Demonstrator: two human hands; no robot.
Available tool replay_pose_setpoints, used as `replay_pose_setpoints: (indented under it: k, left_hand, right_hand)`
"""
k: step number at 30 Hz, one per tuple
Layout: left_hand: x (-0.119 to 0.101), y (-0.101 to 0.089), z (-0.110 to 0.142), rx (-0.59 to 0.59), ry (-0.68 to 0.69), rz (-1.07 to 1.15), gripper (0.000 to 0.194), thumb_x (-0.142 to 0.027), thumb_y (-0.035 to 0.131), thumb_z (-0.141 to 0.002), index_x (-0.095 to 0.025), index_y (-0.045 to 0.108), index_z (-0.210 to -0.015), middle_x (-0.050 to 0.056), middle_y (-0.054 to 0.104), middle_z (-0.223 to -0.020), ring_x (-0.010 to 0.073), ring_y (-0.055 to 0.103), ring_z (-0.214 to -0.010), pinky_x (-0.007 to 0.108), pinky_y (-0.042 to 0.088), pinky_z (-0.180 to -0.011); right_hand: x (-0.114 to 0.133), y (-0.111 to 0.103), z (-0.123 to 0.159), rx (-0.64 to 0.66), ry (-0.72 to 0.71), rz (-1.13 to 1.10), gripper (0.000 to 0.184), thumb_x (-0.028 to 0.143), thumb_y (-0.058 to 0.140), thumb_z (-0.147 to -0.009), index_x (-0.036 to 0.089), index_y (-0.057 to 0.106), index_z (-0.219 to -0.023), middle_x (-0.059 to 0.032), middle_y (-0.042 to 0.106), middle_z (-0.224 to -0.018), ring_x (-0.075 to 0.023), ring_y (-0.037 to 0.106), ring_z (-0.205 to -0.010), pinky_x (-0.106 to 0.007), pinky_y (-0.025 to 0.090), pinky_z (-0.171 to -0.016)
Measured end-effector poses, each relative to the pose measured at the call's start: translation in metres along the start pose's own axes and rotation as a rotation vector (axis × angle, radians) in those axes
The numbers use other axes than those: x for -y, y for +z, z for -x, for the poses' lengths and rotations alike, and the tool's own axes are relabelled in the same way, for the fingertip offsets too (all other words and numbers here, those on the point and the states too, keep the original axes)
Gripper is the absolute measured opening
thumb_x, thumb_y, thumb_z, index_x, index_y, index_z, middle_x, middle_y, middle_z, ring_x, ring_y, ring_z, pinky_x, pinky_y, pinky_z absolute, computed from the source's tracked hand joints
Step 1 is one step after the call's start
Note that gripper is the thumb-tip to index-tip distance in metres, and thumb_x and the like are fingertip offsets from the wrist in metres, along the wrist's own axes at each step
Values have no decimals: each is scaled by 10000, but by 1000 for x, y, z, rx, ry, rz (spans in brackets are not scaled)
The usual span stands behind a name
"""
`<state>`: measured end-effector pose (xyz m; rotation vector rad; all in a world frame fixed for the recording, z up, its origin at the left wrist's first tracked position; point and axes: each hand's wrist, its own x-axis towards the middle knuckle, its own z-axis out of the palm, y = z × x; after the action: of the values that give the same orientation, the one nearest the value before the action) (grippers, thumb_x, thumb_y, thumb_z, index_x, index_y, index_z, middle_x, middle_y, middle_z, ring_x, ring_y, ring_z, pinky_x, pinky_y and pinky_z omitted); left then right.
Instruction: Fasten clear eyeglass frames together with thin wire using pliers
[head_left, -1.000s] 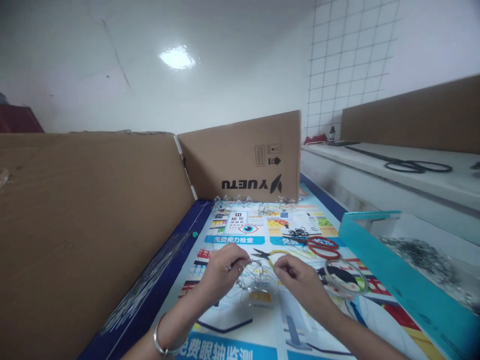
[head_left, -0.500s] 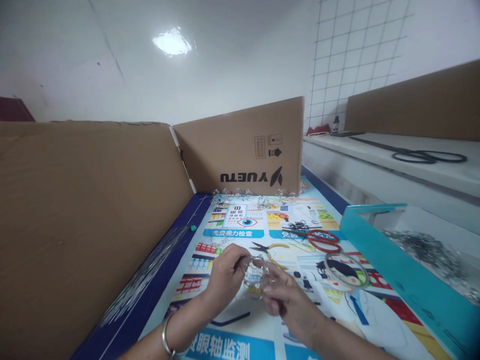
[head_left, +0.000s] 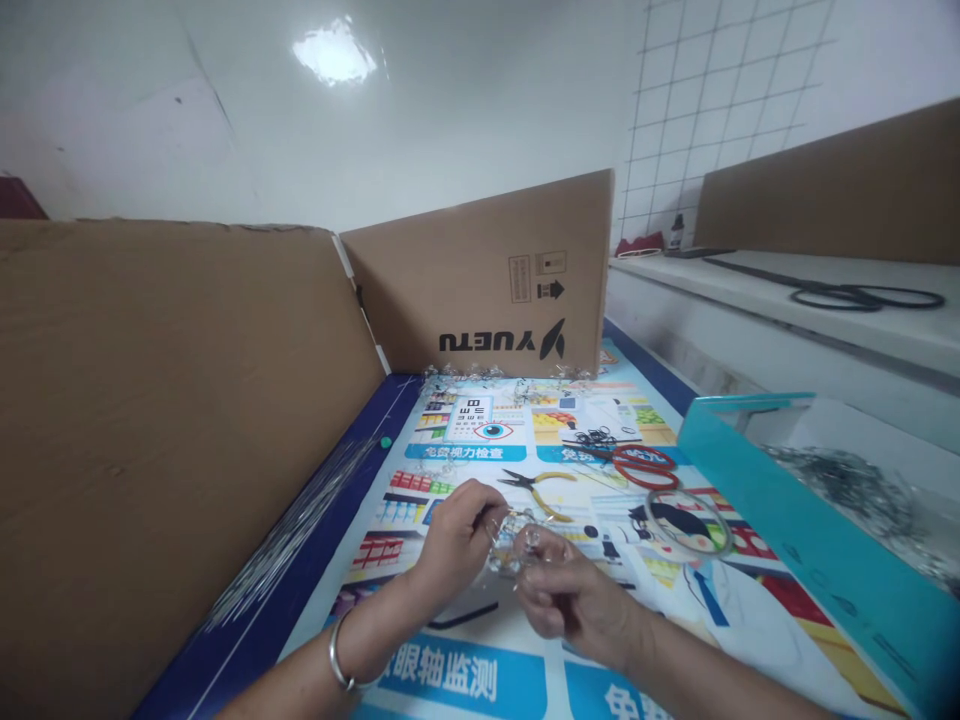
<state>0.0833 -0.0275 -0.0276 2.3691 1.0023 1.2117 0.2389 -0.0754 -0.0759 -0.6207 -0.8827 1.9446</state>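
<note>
Between my two hands, above the printed mat, is a small piece of bent silvery wire with clear, shiny loops, the wire piece [head_left: 504, 552]. My left hand [head_left: 461, 530], with a silver bangle at the wrist, pinches its left side between thumb and fingers. Curled around the right side, my right hand [head_left: 559, 580] has thumb and forefinger closed on it. The fingers partly cover the piece, so its exact shape is unclear. Just beyond the hands lie pliers with yellow handles [head_left: 559, 478], their jaws pointing left.
Red-handled scissors [head_left: 645, 466] and a wire coil [head_left: 688, 522] lie to the right. A turquoise box [head_left: 795, 530] of wire pieces stands at far right. Straight wires [head_left: 292, 530] lie along the left edge. Cardboard panels [head_left: 487, 270] stand behind and left. Large black scissors [head_left: 847, 292] rest on a ledge.
My right hand has shifted slightly left and its fingers have curled in more over the wire piece. The left hand keeps its pinch. The whole view has moved a little.
</note>
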Motion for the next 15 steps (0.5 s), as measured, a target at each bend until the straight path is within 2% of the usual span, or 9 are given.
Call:
replay_pose_setpoints:
  k: [7, 10, 13, 15]
  left_hand:
    - [0, -9, -6, 50, 66, -52, 164, -52, 476, -796, -183, 556, -738, 4, 599, -714, 126, 551, -682, 220, 419, -635]
    - [3, -8, -6, 53, 86, -131, 163, -82, 448, -834, -187, 550, -763, 15, 598, -738, 134, 554, -700, 228, 425, -638]
    - [5, -6, -4, 28, 89, -244, 175, -124, 414, -876, -190, 548, -784, 26, 596, -758, 147, 554, -711, 246, 431, -651]
    - [6, -6, -3, 17, 87, -312, 188, -125, 398, -884, -189, 546, -788, 29, 592, -761, 150, 552, -707, 250, 433, -653]
  right_hand:
    - [5, -7, -6, -170, -77, 198, 265, 313, 713, -632, 194, 485, -695, 88, 388, -468, -52, 323, -393, -215, 173, -424]
    - [7, -5, -8, -193, -119, 273, 315, 359, 753, -589, 189, 517, -710, 64, 439, -561, -72, 376, -475, -216, 232, -450]
    - [4, 5, -8, -223, -210, 288, 532, 378, 794, -511, 216, 559, -961, 15, 524, -792, -129, 468, -674, -248, 355, -582]
    - [-1, 13, -7, -270, -249, 290, 740, 390, 802, -501, 246, 486, -1154, -8, 517, -917, -159, 480, -768, -285, 386, -667]
